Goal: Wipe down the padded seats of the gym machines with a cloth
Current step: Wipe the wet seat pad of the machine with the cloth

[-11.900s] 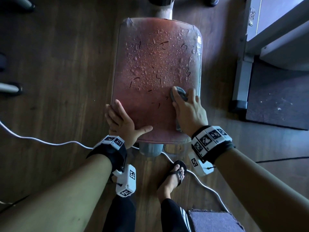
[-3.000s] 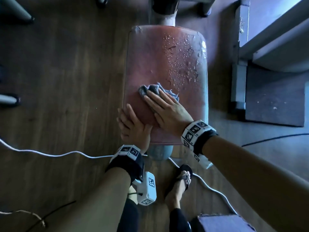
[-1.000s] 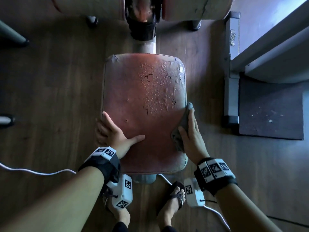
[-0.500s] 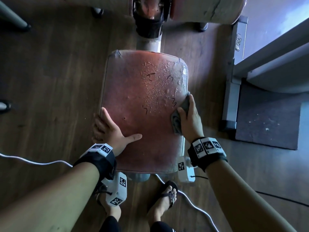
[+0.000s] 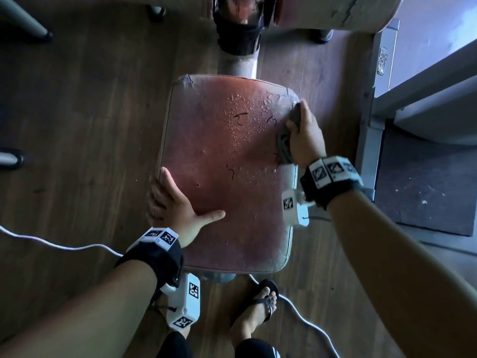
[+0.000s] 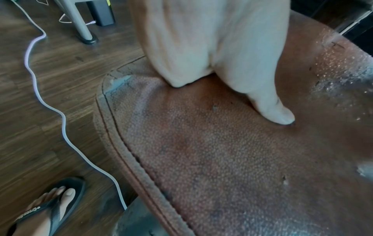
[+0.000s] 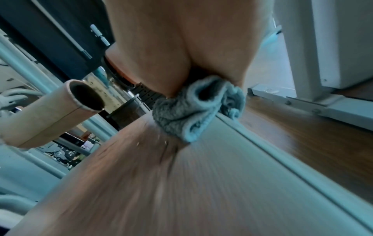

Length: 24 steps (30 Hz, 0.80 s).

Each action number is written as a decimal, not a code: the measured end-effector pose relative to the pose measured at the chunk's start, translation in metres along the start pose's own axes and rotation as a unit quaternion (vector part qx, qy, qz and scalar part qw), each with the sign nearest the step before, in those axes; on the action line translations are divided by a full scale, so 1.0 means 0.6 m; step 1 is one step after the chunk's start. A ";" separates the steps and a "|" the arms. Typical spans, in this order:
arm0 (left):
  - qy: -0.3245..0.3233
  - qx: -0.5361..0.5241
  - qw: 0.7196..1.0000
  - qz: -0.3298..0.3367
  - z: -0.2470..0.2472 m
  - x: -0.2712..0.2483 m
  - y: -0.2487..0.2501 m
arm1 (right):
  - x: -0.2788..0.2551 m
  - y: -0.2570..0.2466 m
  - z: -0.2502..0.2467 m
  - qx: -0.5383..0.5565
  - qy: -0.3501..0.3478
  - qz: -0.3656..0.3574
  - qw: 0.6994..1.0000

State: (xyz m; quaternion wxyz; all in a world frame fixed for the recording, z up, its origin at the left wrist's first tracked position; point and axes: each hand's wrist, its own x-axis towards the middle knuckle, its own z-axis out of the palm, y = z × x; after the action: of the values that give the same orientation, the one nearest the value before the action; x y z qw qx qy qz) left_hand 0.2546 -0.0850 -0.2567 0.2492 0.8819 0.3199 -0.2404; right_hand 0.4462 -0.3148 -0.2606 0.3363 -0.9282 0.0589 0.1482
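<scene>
The red-brown padded seat (image 5: 219, 164) fills the middle of the head view, with water drops on its far right part. My left hand (image 5: 175, 202) rests flat on the near left edge, thumb spread across the top; the left wrist view shows palm and thumb (image 6: 272, 111) pressing the seat (image 6: 222, 159). My right hand (image 5: 302, 133) grips a bunched grey cloth (image 5: 286, 140) against the seat's right edge near the far corner. The right wrist view shows the cloth (image 7: 191, 111) crumpled under the palm on the blurred seat (image 7: 141, 183).
A pale seat post (image 5: 237, 60) leads up to another pad (image 5: 322, 11). A grey machine frame (image 5: 369, 125) and a dark mat (image 5: 426, 189) lie just right of the seat. On the wooden floor are a white cable (image 5: 64, 244) and my foot in a black sandal (image 5: 258, 306).
My right hand has slid the cloth along the seat's right edge, from the near half toward the far corner. The left hand has stayed on the left edge. The wet patch has shrunk.
</scene>
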 end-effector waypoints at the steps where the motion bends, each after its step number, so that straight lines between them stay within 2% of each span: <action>1: -0.001 0.000 1.000 -0.001 0.000 0.000 0.001 | 0.025 -0.008 -0.004 -0.004 -0.006 -0.006 1.000; 5: 0.002 0.000 1.000 0.003 -0.001 -0.001 0.001 | 0.077 -0.018 -0.013 0.002 -0.026 -0.010 1.000; 9: -0.008 0.008 1.000 -0.009 -0.006 -0.002 0.006 | 0.054 0.000 -0.010 0.025 -0.018 -0.047 0.998; 12: -0.016 0.012 1.000 -0.013 -0.007 -0.002 0.010 | 0.053 0.004 -0.006 -0.005 -0.020 -0.066 0.998; 16: -0.025 0.004 0.999 -0.026 -0.007 0.000 0.013 | 0.070 -0.007 -0.006 -0.047 -0.030 -0.053 0.997; 24: -0.019 0.000 1.000 -0.021 -0.004 0.000 0.008 | 0.030 0.017 -0.018 0.004 0.003 -0.057 0.998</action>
State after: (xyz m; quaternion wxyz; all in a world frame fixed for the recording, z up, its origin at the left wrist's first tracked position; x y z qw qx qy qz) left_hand 0.2588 -0.0865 -0.2535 0.2502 0.8702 0.3337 -0.2625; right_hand 0.4639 -0.3296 -0.2649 0.3475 -0.9292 0.0078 0.1259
